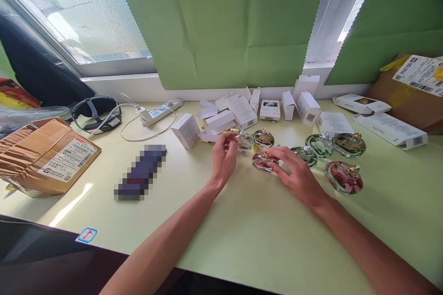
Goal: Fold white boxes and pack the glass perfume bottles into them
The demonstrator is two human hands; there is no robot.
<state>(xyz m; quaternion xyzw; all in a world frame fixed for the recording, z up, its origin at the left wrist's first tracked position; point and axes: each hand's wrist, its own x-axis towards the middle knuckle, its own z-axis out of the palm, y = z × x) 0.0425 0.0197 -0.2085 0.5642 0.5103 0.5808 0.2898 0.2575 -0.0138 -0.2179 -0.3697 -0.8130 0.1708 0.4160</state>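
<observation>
Fingers curled, my left hand (224, 156) is at the left side of a clear oval perfume bottle (245, 142); what its fingertips grip is hidden. My right hand (294, 168) has its thumb and fingers on a red-filled perfume bottle (262, 162), which lies on the table. Just behind sits a dark gold-patterned perfume bottle (263, 137). Right of my right hand's fingers are a dark-green bottle (306, 156), a green-leaf bottle (320, 146), a black-and-gold bottle (349, 144) and a larger red bottle (344, 177).
White cartons (242, 109) cluster along the back of the table (242, 235), and an upright carton (187, 130) stands left of them. A pixelated dark object (141, 173), a power strip (161, 113), a black strap device (97, 113) and a brown parcel (58, 156) lie left. A cardboard box (411, 94) is at right.
</observation>
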